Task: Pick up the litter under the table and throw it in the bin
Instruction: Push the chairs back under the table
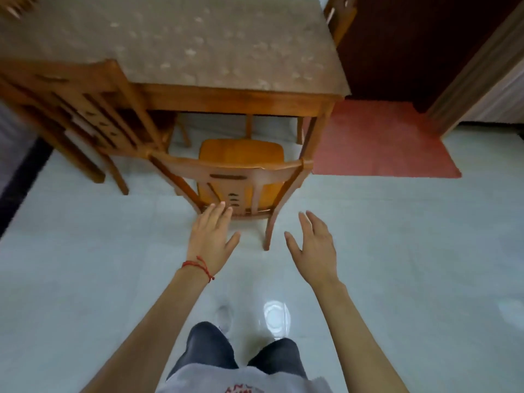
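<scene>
A wooden table [241,100] with a brown patterned cloth stands ahead of me. A wooden chair [241,168] is pushed partway under its near side, its back towards me. My left hand [211,239], with a red string at the wrist, is stretched out open, its fingertips in front of the chair's lower back rail. My right hand [313,245] is open too, just right of the chair's rear leg and apart from it. I see no litter on the patch of floor visible under the table, and no bin is in view.
A second wooden chair [93,114] stands at the table's left corner, and a third chair [340,18] shows at the far right. A red mat [382,140] lies to the right before a dark doorway. Pale glossy tile floor [85,265] spreads around my legs.
</scene>
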The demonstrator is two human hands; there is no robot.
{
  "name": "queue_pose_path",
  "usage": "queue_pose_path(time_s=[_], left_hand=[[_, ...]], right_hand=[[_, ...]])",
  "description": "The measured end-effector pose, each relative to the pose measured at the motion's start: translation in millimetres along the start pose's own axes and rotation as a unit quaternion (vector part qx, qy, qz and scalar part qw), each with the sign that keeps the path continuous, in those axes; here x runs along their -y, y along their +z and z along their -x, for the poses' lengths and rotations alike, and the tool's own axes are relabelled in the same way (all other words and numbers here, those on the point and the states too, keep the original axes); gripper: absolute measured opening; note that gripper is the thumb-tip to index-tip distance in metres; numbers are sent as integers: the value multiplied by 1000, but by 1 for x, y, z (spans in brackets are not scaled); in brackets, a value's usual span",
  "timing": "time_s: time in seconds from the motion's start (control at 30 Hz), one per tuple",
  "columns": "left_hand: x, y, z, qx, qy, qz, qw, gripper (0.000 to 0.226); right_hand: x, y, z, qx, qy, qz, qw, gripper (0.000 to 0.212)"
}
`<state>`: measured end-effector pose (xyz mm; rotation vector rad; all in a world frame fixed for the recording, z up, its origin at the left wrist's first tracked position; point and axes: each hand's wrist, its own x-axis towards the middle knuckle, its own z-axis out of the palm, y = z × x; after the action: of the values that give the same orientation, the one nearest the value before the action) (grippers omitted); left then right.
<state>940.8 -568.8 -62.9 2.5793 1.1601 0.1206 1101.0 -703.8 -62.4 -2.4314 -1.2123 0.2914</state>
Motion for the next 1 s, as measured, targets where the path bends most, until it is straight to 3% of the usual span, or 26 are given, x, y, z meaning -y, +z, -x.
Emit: queue_pose_path(time_s=[0.23, 0.43, 0.53, 0.6, 0.77, 0.9, 1.0], left_hand=[[44, -12, -10, -28, -57, 6, 998, 64], [64, -19, -45, -22, -62, 48, 997, 66], [73, -21, -62, -26, -90, 118, 989, 58], [74, -26, -69, -44, -126, 187, 973, 54], [64, -45, -89, -71, -242, 374, 893, 21], [65, -48, -114, -72, -313, 416, 851, 36], [64, -46, -125, -98, -327, 421, 840, 39]], right_hand=[[47, 23, -38, 28, -39, -9, 999, 55], [69, 26, -65, 22, 6, -12, 1000, 56], [78, 29, -80, 2, 59, -79, 995, 41], [86, 32, -89, -13, 105, -171, 979, 29], [102, 34, -113, -34, 199, -291, 935, 39], [103, 41, -134, -43, 248, -327, 911, 38], [101, 47, -144, -53, 264, -329, 905, 41]])
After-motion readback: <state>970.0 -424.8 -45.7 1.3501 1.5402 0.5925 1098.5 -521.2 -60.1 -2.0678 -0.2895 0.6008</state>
